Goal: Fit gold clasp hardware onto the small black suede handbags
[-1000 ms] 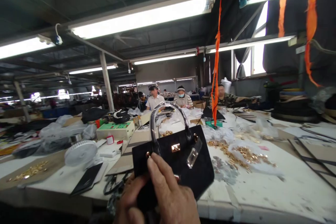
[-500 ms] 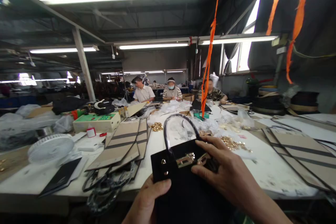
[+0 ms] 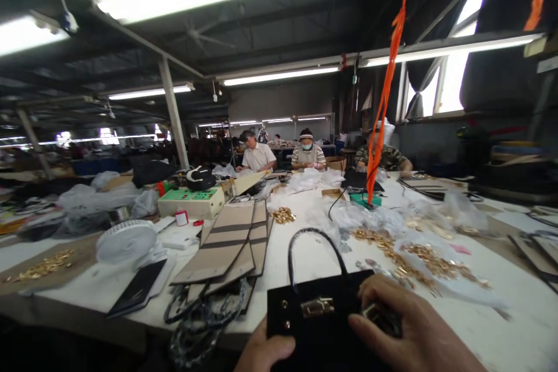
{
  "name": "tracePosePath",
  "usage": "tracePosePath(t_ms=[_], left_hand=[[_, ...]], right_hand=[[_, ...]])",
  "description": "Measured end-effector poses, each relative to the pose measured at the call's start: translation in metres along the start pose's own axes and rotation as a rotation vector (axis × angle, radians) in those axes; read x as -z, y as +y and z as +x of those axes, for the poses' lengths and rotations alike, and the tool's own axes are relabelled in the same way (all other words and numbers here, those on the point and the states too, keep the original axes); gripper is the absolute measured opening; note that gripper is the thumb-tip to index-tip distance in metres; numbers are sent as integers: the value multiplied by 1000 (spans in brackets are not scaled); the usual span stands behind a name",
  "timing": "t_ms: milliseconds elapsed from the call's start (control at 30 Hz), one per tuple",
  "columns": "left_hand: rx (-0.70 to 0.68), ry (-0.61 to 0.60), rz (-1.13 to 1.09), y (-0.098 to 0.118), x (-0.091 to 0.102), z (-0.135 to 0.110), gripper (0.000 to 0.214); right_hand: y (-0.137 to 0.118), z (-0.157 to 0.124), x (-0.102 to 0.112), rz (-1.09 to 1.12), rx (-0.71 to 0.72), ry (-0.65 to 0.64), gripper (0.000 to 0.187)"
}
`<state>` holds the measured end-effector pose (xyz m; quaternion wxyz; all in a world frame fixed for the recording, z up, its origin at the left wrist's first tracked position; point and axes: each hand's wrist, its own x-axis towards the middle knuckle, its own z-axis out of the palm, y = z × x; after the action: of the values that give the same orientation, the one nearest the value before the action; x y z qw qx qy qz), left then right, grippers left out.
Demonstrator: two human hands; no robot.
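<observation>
Black handbag held upright between both hands at the worktop's near edge

The black handbag (image 3: 326,343) is low in the view, in front of the near edge of the worktop (image 3: 523,325), its lower part cut off by the frame. Its handle (image 3: 314,231) arches up, and a gold-toned clasp (image 3: 317,307) sits near the top of the front, with two small studs (image 3: 286,324) to the left of it.

The left hand (image 3: 264,351) grips the bag's left side, thumb on the front; its other fingers are mostly hidden. The right hand (image 3: 405,319) is at the upper right corner, thumb and bent fingers closed around a dark, shiny fitting (image 3: 386,318); how firmly they press cannot be told.

Beyond the left hand, striped beige panels (image 3: 226,244) lie stacked, with wrapped straps (image 3: 204,319) hanging over the edge just below them. Further left are a black booklet (image 3: 135,290) and a white fan (image 3: 126,242). A small gold pile (image 3: 283,215) lies beyond the handle, and a wider spread of gold pieces (image 3: 429,261) lies beyond the right hand, partly on clear plastic. An orange strip (image 3: 386,99) hangs above the far part of the worktop, where three people sit, one in a white shirt (image 3: 259,157).
</observation>
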<state>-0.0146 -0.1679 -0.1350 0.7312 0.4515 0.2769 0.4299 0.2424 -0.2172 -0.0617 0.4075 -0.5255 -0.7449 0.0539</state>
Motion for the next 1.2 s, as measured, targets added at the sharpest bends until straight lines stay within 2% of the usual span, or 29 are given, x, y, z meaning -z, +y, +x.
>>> tracePosePath(t_ms=[133, 233, 333, 433, 533, 667, 833, 967, 1067, 1200], left_hand=[[-64, 84, 136, -29, 19, 44, 46], [-135, 208, 542, -50, 29, 80, 44], [-173, 336, 920, -67, 43, 115, 64], [-172, 423, 1097, -78, 56, 143, 81], [-155, 391, 1292, -81, 65, 164, 65], [-120, 280, 1498, -78, 72, 189, 30], [-118, 200, 1641, -76, 77, 209, 33], [-132, 217, 1683, -83, 78, 209, 31], [-176, 258, 1703, -90, 79, 208, 31], [-205, 300, 1695, -95, 81, 208, 32]], right_hand=[[38, 7, -38, 16, -168, -25, 31], [69, 13, -62, 72, -325, -96, 41], [101, 20, -84, 194, -527, -199, 45], [128, 29, -103, 364, -690, -250, 45], [152, 40, -119, 559, -808, -197, 42], [181, 60, -141, 707, -930, 10, 37], [210, 90, -165, 821, -1006, 263, 37], [226, 118, -179, 925, -994, 407, 33], [232, 141, -188, 991, -943, 404, 33], [232, 167, -206, 1143, -905, 255, 35]])
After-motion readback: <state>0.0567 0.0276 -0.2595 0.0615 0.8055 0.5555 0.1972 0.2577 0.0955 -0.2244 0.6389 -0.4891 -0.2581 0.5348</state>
